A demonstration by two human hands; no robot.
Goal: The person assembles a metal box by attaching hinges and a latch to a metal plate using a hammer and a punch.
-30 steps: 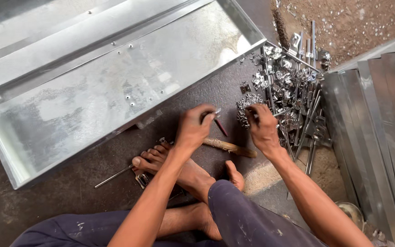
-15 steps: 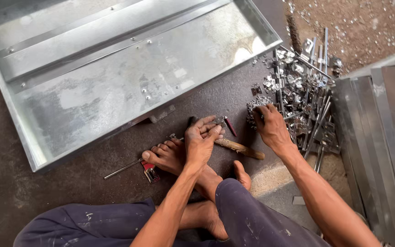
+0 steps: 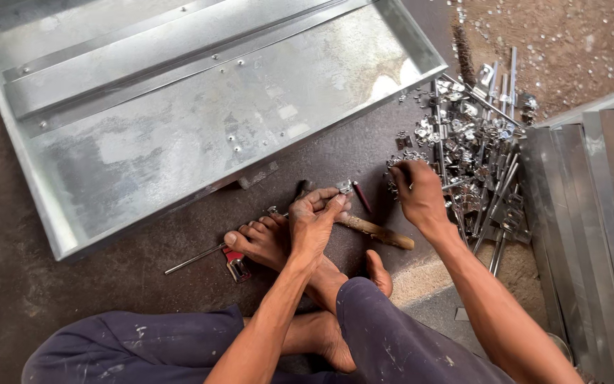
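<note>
Dark workshop floor is stretching under me, big galvanised steel tray [image 3: 200,121] lying beyond my bare foot [image 3: 261,242]. Right of the tray, my right hand [image 3: 417,195] is digging into the pile of metal fittings [image 3: 474,142], fingers curled, grip unclear. My left hand [image 3: 314,220] is pinching a small metal clip [image 3: 345,187] just below the tray.

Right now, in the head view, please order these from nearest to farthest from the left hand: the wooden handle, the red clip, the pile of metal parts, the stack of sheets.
From the left hand:
1. Wooden handle, just right of it.
2. Red clip, left, by the toes.
3. Pile of metal parts, right, beyond the right hand.
4. Stack of sheets, far right.
</note>
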